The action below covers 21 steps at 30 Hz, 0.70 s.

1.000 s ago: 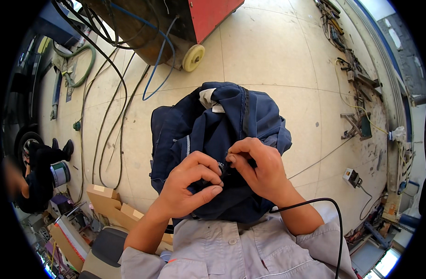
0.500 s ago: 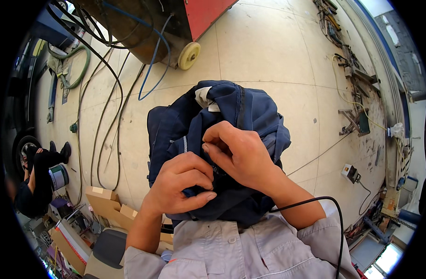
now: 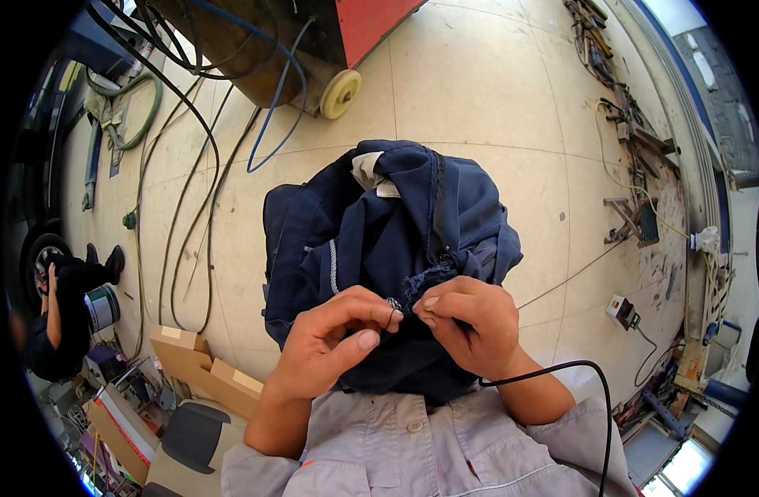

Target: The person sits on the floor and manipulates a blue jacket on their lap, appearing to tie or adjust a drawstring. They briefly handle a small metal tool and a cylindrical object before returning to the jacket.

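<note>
A bunched dark blue cloth garment [image 3: 396, 224] lies across my lap, with a black zip or seam strip and a white inner patch showing near its far side. My left hand [image 3: 334, 335] is closed at the garment's near middle, its fingertips at a patterned trim end and a thin dark strand. Close beside it, my right hand [image 3: 474, 327] is closed in a pinch, next to a frayed blue edge [image 3: 425, 280]. Whatever lies between the right fingertips is too small to make out. A black cable [image 3: 561, 364] passes over my right forearm.
Ahead stands a red and brown wheeled machine [image 3: 346, 37] with hoses. Cables [image 3: 218, 178] run along the floor at left, near a seated person [image 3: 52, 331] beside a car wheel. Cardboard boxes [image 3: 201, 369] and a chair [image 3: 193, 439] are near left. Tools [image 3: 636, 145] line the right side.
My right hand has moved down and right, from above the left hand to beside it. My left hand has shifted slightly right, and the frayed edge has come into sight.
</note>
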Available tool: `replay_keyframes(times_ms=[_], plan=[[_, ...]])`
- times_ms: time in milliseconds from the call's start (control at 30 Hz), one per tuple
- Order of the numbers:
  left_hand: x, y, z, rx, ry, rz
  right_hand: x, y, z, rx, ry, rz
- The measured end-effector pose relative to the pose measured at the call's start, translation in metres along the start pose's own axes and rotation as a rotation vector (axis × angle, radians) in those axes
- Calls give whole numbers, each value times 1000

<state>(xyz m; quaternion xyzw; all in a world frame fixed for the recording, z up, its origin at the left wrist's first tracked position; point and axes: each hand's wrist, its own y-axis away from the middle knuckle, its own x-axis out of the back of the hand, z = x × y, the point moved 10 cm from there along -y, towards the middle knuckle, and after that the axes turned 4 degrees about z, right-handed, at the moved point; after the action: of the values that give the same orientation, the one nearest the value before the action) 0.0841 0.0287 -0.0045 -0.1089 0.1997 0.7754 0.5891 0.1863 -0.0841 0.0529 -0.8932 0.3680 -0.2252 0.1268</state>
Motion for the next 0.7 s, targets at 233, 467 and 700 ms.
replay_keyframes(times_ms=[233, 467, 700], plan=[[8, -4, -13, 92, -7, 188, -12, 8, -5, 62, 191, -44], [11, 0, -24, 64, 79, 270, -17, 11, -4, 76, 356, -69], [14, -3, -25, 32, -1, 361, -26, 12, 0, 70, 480, -141]])
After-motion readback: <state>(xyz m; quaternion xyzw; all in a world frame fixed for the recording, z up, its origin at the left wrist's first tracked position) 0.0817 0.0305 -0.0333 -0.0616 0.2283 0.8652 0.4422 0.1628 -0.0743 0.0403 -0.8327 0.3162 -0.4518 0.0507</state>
